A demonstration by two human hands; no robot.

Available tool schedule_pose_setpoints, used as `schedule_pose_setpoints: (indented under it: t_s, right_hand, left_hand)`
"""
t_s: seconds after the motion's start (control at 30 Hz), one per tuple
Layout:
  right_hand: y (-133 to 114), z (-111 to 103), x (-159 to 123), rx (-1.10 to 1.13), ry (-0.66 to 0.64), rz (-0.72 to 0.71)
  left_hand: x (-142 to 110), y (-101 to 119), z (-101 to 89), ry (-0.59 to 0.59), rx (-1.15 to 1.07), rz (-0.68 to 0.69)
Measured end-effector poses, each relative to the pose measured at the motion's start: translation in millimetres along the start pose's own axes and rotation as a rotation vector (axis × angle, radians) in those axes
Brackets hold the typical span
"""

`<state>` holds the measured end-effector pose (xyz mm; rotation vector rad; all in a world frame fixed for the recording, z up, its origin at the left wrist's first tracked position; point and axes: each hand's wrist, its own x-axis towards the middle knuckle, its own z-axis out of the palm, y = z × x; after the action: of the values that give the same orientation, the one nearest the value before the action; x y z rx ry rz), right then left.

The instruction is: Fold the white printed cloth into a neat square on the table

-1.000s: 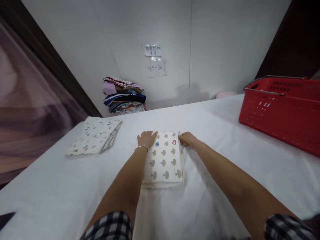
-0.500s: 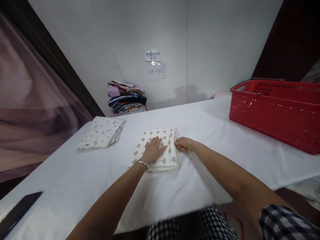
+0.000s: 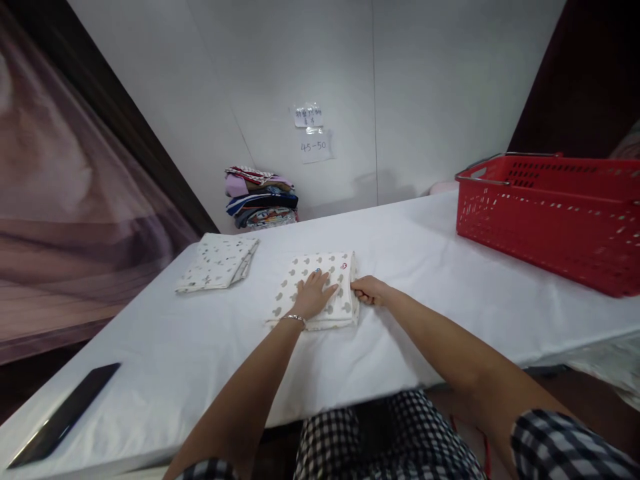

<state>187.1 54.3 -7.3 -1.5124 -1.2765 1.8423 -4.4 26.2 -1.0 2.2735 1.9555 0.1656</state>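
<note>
In the head view, a folded white cloth with grey tree-like prints and a small red mark lies flat on the white-covered table. My left hand rests on top of it, palm down with fingers spread. At the cloth's right edge, the fingers of my right hand are closed in a pinch on its layered side. A second folded white cloth with small scattered prints lies farther left, apart from both hands.
A red plastic basket with a metal handle stands at the right. Behind the table's far edge is a stack of folded fabrics. A dark flat object lies at the front left. Paper signs hang on the wall.
The camera view has shifted slightly, showing more of the dark flat object. Both hands keep nearly the same places on the cloth.
</note>
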Motion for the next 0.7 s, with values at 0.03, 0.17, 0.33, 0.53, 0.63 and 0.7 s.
schedule_pose_setpoints:
  t_s: [0.03,0.17,0.33,0.53,0.63,0.7]
  right_hand:
    - [0.3,0.1,-3.7,-0.017,-0.024,0.011]
    - [3.0,3.2,-14.5,-0.079,-0.058,0.017]
    - [8.5,8.3,-18.9,-0.079,0.016,-0.082]
    - [18.1,8.5,-20.0,-0.103,0.053,-0.085]
    - [20.6,9.3,-19.8,-0.116,0.058,-0.118]
    - [21.2,10.8,-20.4,-0.134,0.064,-0.138]
  left_hand:
    - [-3.0,1.7,0.0,0.009,-0.003,0.009]
    - [-15.1,7.8,6.2,0.015,0.009,0.015]
    - [-19.1,11.2,12.3,0.026,0.037,0.007]
    - [-23.7,17.6,6.8,0.007,0.047,-0.012]
    - [-30.3,22.1,8.4,0.06,0.04,0.023]
    - [-33.9,24.1,11.8,0.086,0.049,0.073]
